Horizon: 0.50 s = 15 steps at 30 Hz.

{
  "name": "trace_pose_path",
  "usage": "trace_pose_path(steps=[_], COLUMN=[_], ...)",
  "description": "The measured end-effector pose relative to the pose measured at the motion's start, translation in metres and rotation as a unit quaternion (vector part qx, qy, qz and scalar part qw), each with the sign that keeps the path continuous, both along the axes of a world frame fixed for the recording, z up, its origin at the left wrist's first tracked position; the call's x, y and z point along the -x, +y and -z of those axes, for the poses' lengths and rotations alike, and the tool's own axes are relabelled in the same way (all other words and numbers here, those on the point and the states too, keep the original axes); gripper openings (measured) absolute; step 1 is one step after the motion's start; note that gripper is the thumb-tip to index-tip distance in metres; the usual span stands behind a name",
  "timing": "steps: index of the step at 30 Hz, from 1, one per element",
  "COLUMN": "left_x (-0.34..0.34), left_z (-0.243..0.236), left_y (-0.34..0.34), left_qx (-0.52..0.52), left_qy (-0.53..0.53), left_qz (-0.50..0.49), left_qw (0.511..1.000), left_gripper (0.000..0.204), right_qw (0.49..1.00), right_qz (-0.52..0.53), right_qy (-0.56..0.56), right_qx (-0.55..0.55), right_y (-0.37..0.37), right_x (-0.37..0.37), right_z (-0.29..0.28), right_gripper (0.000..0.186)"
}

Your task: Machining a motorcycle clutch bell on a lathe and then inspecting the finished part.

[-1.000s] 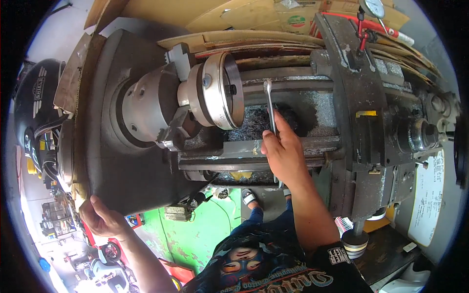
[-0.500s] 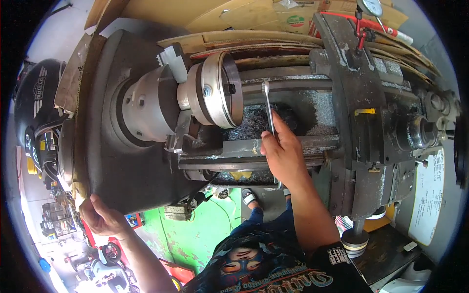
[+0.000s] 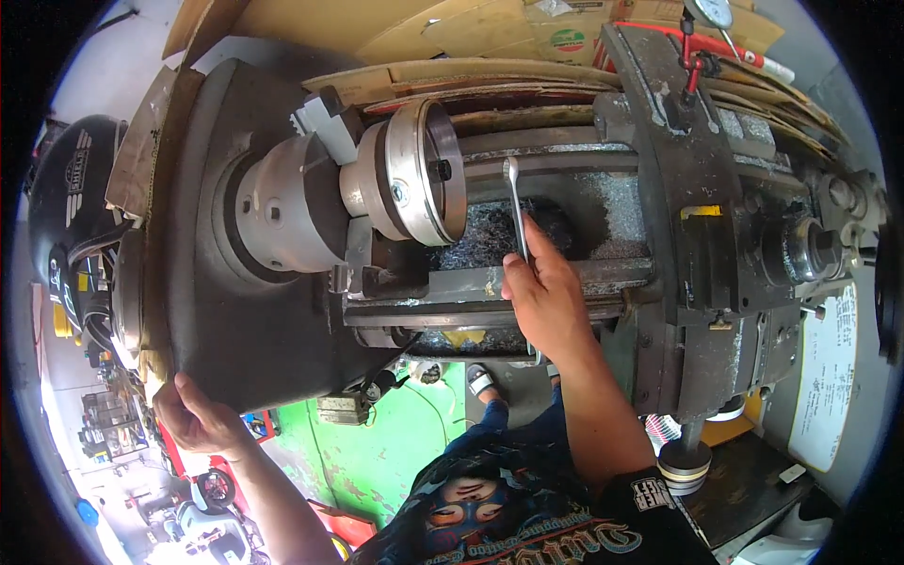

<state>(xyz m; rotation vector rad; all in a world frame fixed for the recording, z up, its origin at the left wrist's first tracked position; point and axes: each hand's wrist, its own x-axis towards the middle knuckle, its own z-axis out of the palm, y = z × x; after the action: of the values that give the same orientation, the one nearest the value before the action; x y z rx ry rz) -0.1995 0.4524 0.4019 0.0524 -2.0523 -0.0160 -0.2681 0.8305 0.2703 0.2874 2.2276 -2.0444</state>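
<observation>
Chuck (image 3: 292, 212) and the metal ring (image 3: 405, 179) mounted on it have turned since the earlier frames: the round fitting on the ring's outer band now sits nearer the person, and the chuck jaws stand at new angles. Both hands hold nearly the same positions.

Hands are well apart. Right hand (image 3: 546, 297) is closed around the shank of a wrench (image 3: 517, 212), whose upper end points away from the person and whose lower end shows below the fist. Left hand (image 3: 200, 421) is at the near left corner of the grey headstock (image 3: 264, 344), fingers curled; whether it grips anything there cannot be told.

Clearances: the ring's rim lies forward and left of the right hand, with a visible gap to the wrench. Open bed extends from the right hand rightward to the carriage (image 3: 692, 226). A front rail (image 3: 452, 315) runs just left of the right wrist.

Surface: metal chips (image 3: 485, 231) cover the trough left of the right hand, with finer swarf (image 3: 620, 212) to its right.

Room: green floor (image 3: 367, 461), paint peeling in patches, shows between the forearms. Cardboard (image 3: 452, 33) stands beyond both hands. A dark helmet (image 3: 75, 198) is forward and left of the left hand.
</observation>
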Motion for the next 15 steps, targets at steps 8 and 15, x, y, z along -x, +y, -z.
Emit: trace_pose_path(steps=[8, 15], left_x=[-0.001, -0.0006], left_z=[-0.0004, -0.0017], left_y=[-0.0004, -0.0009], left_qx=[-0.008, 0.006], left_qy=[-0.002, 0.001], left_qz=[-0.018, 0.001], left_qw=[1.0, 1.0], left_gripper=[0.028, 0.026], right_qw=[0.999, 0.999], right_qz=[-0.003, -0.021], right_qy=[0.006, 0.008], right_qx=[-0.031, -0.04], right_y=[-0.0004, 0.0004], right_x=[-0.0013, -0.0015], right_z=[0.0028, -0.0016], right_gripper=[0.051, 0.051])
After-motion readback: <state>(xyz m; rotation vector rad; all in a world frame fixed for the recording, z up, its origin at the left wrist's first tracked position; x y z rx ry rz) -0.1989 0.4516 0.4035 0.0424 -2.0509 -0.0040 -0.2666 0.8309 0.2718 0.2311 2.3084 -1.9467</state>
